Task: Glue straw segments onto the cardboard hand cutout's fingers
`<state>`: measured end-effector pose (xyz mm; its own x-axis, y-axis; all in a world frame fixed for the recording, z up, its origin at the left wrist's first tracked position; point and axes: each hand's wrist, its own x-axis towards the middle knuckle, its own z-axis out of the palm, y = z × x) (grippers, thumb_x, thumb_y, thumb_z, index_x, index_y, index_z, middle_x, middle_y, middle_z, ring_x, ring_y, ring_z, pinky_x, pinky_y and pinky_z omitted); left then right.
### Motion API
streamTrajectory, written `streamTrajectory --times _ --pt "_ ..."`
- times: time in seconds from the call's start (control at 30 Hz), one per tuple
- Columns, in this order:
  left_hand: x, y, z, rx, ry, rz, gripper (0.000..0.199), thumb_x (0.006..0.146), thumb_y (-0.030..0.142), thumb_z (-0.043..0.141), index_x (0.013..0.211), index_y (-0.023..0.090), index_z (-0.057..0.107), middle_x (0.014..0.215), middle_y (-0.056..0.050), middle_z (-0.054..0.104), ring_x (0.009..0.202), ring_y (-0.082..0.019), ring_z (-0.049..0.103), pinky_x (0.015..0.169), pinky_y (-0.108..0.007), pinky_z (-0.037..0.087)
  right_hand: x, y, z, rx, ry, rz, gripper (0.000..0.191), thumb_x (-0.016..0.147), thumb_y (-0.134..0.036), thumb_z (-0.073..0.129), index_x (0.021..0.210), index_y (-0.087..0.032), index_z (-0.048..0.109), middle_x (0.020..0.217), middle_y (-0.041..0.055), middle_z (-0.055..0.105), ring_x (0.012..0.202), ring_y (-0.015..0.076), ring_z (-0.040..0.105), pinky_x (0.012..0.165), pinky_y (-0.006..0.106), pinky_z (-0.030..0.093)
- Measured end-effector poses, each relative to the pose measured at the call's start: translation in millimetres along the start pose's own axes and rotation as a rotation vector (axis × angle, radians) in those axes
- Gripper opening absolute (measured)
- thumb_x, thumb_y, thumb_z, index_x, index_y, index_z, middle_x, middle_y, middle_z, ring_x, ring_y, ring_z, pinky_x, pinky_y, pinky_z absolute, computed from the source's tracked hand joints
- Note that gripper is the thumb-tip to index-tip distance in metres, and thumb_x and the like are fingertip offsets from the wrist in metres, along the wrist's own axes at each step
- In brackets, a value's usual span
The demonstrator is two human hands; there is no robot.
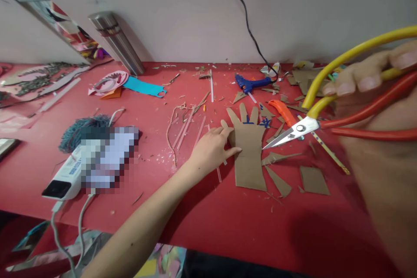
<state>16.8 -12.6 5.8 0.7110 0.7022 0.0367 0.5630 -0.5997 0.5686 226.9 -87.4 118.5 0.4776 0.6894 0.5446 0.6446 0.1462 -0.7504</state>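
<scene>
A brown cardboard cutout shaped like a hand and forearm (249,152) lies flat on the red table, with blue marks near its fingers. My left hand (217,147) grips its left edge, the thumb on top and the other fingers at the side. At the right, close to the camera, my right hand (365,74) is wrapped round the handles of scissors (298,129) with yellow and red grips. The blades look closed, and their tip points toward the cutout's right edge. Cardboard offcuts (278,181) lie just right of the cutout.
Behind are a blue glue gun (252,82) with a black cord, and an orange cutter (282,113). A steel flask (120,45) stands at the back left. Left are glue sticks (185,128), twine (171,139), yarn (78,132) and a white power bank (65,178) with cables.
</scene>
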Motion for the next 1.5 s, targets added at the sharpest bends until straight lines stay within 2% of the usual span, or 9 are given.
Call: streamTrajectory --times 0.13,0.33,0.43,0.57,0.73,1.0,1.2,1.3,1.5 --pt "2.7 -1.7 -0.6 0.211 0.035 0.092 0.058 0.086 0.052 0.074 0.127 0.013 0.062 0.129 -0.018 0.062 0.123 -0.036 0.054 0.108 -0.049 0.043 -7.8 -10.6 31.7 0.270 0.205 0.008 0.041 0.090 -0.060 0.042 0.071 -0.026 0.028 0.055 -0.0027 0.028 0.054 0.0196 0.053 0.061 0.040 0.049" --pt "3.8 -10.1 4.7 0.216 -0.014 0.116 0.078 0.092 0.059 0.064 0.148 0.009 0.044 0.156 -0.020 0.044 0.149 -0.033 0.034 0.124 -0.048 0.026 -21.1 -1.5 58.9 0.416 0.003 -0.075 0.048 0.094 -0.060 0.048 0.064 -0.027 0.031 0.052 -0.0020 0.035 0.051 0.0196 0.050 0.064 0.042 0.050" --pt "4.0 -11.9 7.0 0.249 -0.070 0.117 0.078 0.096 0.059 0.057 0.154 0.009 0.038 0.164 -0.019 0.034 0.157 -0.032 0.020 0.128 -0.050 0.014 -26.7 7.2 62.9 0.299 -0.097 -0.031 0.050 0.093 -0.073 0.036 0.070 -0.030 0.047 0.059 0.0032 0.046 0.067 0.0270 0.059 0.075 0.050 0.052" --pt "4.1 -10.7 6.6 0.256 -0.094 0.112 0.078 0.097 0.059 0.053 0.157 0.012 0.034 0.167 -0.017 0.027 0.158 -0.030 0.016 0.129 -0.050 0.010 -28.4 15.5 64.5 0.151 -0.316 -0.012 0.070 0.090 -0.082 0.012 0.091 -0.033 0.062 0.074 0.0101 0.058 0.084 0.0331 0.063 0.083 0.054 0.050" --pt "4.1 -8.2 5.1 0.262 -0.129 0.085 0.081 0.098 0.059 0.052 0.158 0.008 0.031 0.167 -0.017 0.024 0.158 -0.028 0.016 0.129 -0.050 0.008 -31.6 13.2 70.6 0.250 -0.182 0.009 0.056 0.092 -0.077 0.026 0.088 -0.032 0.059 0.063 0.0031 0.044 0.073 0.0284 0.060 0.080 0.050 0.051" --pt "4.2 -11.4 8.5 0.254 -0.095 0.118 0.078 0.098 0.059 0.053 0.158 0.014 0.032 0.167 -0.017 0.025 0.158 -0.028 0.018 0.129 -0.052 0.008 -34.2 15.0 72.5 0.222 -0.272 0.006 0.056 0.092 -0.077 0.023 0.085 -0.035 0.058 0.066 0.0046 0.048 0.076 0.0299 0.059 0.079 0.051 0.050" --pt "3.7 -10.8 8.8 0.258 -0.091 0.124 0.078 0.098 0.059 0.054 0.157 0.014 0.033 0.167 -0.017 0.026 0.158 -0.029 0.018 0.128 -0.054 0.008 -33.2 13.3 69.7 0.191 -0.406 0.020 0.060 0.089 -0.083 0.024 0.099 -0.034 0.057 0.082 0.0066 0.061 0.086 0.0298 0.064 0.082 0.050 0.051" --pt "3.7 -8.5 7.8 0.275 -0.096 0.110 0.080 0.097 0.059 0.055 0.158 0.011 0.032 0.167 -0.018 0.025 0.158 -0.029 0.018 0.128 -0.054 0.008 -28.2 12.1 70.2 0.272 -0.458 -0.015 0.050 0.089 -0.079 0.038 0.085 -0.031 0.051 0.078 0.0040 0.063 0.083 0.0266 0.065 0.079 0.047 0.054" --pt "4.2 -3.8 5.6 0.307 -0.130 0.070 0.084 0.096 0.059 0.056 0.157 0.007 0.032 0.166 -0.019 0.027 0.157 -0.030 0.018 0.129 -0.053 0.006 -22.3 -4.2 74.8 0.316 -0.511 0.035 0.057 0.081 -0.084 0.050 0.072 -0.029 0.043 0.064 0.0011 0.055 0.079 0.0261 0.068 0.079 0.045 0.057"
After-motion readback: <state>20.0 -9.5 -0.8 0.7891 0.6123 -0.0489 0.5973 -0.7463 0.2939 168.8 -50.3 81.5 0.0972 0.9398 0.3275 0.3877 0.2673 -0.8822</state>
